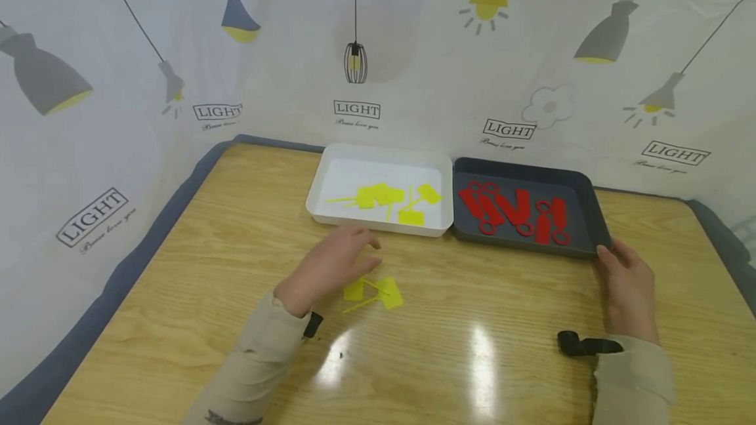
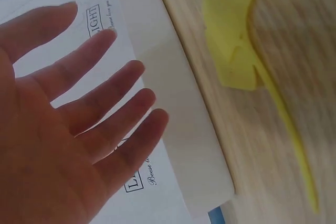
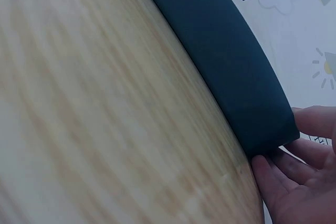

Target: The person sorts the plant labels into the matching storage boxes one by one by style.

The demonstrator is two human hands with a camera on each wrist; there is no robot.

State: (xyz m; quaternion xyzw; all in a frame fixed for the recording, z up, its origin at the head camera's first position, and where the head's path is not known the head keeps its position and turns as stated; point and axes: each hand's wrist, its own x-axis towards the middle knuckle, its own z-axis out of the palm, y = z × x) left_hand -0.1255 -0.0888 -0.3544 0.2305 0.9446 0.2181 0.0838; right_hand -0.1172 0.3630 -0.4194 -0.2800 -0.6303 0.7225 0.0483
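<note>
My left hand (image 1: 331, 261) hovers with spread fingers over the table, holding nothing, between the white tray and two yellow plant labels (image 1: 390, 294). These flat labels with thin stems lie crossed on the wood, the left one partly behind the hand. In the left wrist view, the palm and fingers stand apart from the yellow labels (image 2: 231, 35). At the front right corner of the dark grey tray (image 1: 531, 248), my right hand (image 1: 629, 281) grips the tray's edge, thumb in front and fingers along the side. The right wrist view shows its fingers (image 3: 315, 121) at that corner.
Several yellow labels lie in the white tray (image 1: 378, 223). Several red flat tags with ring ends (image 1: 520, 208) lie in the dark tray. Both trays stand side by side at the back of the wooden table (image 1: 449, 346), before a curtain (image 1: 413, 84) printed with lamps.
</note>
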